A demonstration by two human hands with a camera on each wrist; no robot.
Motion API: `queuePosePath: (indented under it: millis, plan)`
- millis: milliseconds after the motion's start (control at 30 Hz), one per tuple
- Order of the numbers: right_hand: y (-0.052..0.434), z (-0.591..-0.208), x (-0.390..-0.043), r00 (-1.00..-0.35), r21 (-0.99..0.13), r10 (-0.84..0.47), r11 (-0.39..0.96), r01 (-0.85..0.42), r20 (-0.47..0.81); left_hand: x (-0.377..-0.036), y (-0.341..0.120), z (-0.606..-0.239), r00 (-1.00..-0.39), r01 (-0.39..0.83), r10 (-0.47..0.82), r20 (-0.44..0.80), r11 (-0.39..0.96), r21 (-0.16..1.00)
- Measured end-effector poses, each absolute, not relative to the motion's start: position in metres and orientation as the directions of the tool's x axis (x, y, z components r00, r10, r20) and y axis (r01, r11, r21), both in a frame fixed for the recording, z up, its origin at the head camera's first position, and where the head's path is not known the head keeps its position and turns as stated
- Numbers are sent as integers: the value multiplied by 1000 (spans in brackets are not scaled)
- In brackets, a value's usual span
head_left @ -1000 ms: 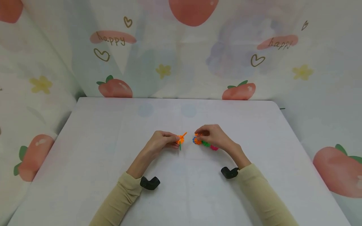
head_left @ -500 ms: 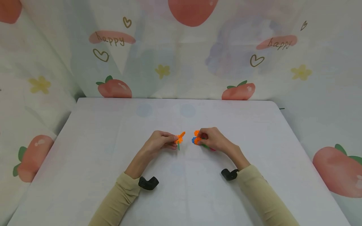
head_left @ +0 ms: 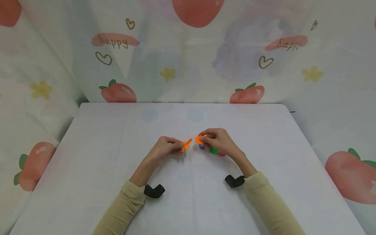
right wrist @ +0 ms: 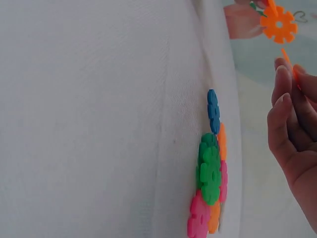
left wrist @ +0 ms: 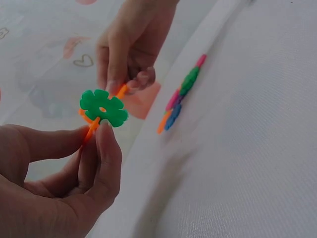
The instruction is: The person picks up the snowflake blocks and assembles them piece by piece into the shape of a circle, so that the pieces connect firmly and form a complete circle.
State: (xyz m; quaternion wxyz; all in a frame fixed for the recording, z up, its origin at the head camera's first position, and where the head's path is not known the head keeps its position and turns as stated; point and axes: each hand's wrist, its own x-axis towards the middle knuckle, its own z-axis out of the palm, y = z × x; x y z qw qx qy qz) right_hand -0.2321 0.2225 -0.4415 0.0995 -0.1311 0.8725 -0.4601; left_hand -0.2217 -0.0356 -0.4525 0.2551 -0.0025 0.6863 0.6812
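Joined discs (head_left: 186, 145): flat and flower-shaped; a green disc (left wrist: 94, 104) and at least two orange ones are fitted together at angles, and a small hole is seen in the middle of the green disc.
Where: above the white table (head_left: 176, 209), in the left hand (head_left: 163, 148), by whose thumb and fingers an orange edge is pinched.
Single orange disc (head_left: 198, 139): pinched by the thumb and fingers of the right hand (head_left: 219, 140), near the joined discs but apart.
Disc group (right wrist: 210, 176): blue, green, pink and orange; laid overlapping on the table.
In the way: the group is partly covered by the right hand, in the head view.
Behind: a printed curtain (head_left: 194, 65).
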Motion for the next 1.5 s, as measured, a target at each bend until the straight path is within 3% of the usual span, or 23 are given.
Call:
queuePosePath:
  millis: [333,600,1167,1500]
  plan:
    - [218,-441,-234,-938,-900,-333,431,-63,-93,-221,-34,-456,-870,-332,355,-342,90,939]
    - [217,-444,-236,-921,-891,-371,449,-68,-117,-220,-33,-454,-867,-300,379,-323,120,946]
    - [217,-438,-239,-859,-880,-496,455,-135,-125,-215,-26,-449,-897,-244,299,-326,280,928]
    - [210,-451,-242,-915,-906,-371,424,-14,-159,-215,-32,-453,-862,-277,386,-328,183,943]
